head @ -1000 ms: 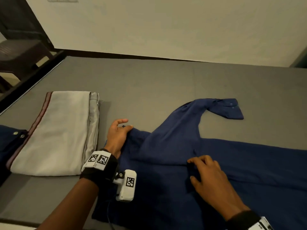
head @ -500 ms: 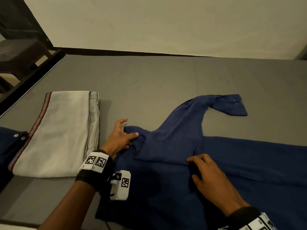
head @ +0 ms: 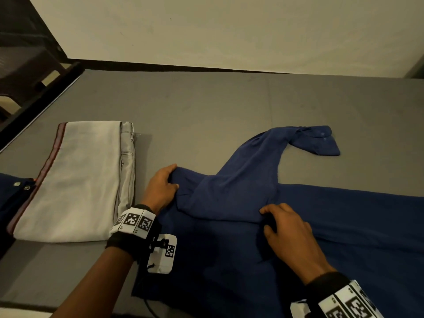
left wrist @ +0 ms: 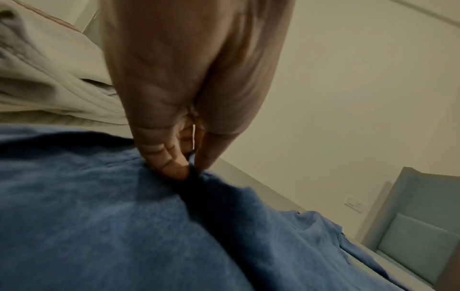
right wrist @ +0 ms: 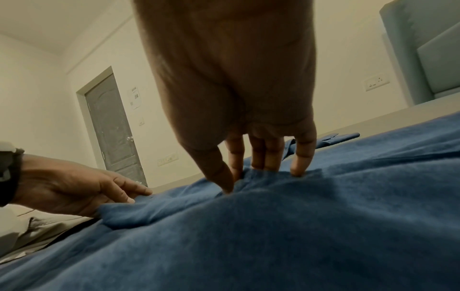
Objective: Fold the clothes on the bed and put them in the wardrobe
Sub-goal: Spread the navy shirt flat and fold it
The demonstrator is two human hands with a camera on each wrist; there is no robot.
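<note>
I see the blue shirt [head: 298,237] spread flat on the grey bed [head: 206,106], its body running lengthwise from my left out past the right edge of the head view. One sleeve [head: 247,175] is folded up over the body and runs diagonally away from me toward the far right, ending in a buttoned cuff [head: 319,143] that points right and lies on the bare sheet.

My left hand [head: 160,188] is at the shirt's left end. In the left wrist view thumb and fingers close together on a ridge of blue fabric, so it pinches the shirt there. My right hand [head: 291,230] lies on the shirt where the folded sleeve meets the body. The right wrist view shows its fingertips [right wrist: 297,169] pressing down into the cloth, fingers nearly straight and slightly spread, holding nothing.

Just left of the shirt lies a folded pale grey garment [head: 75,180] with a dark red stripe along its left edge, its long side running away from me. A dark blue item [head: 13,191] with metal snaps sits at the far left edge.
</note>
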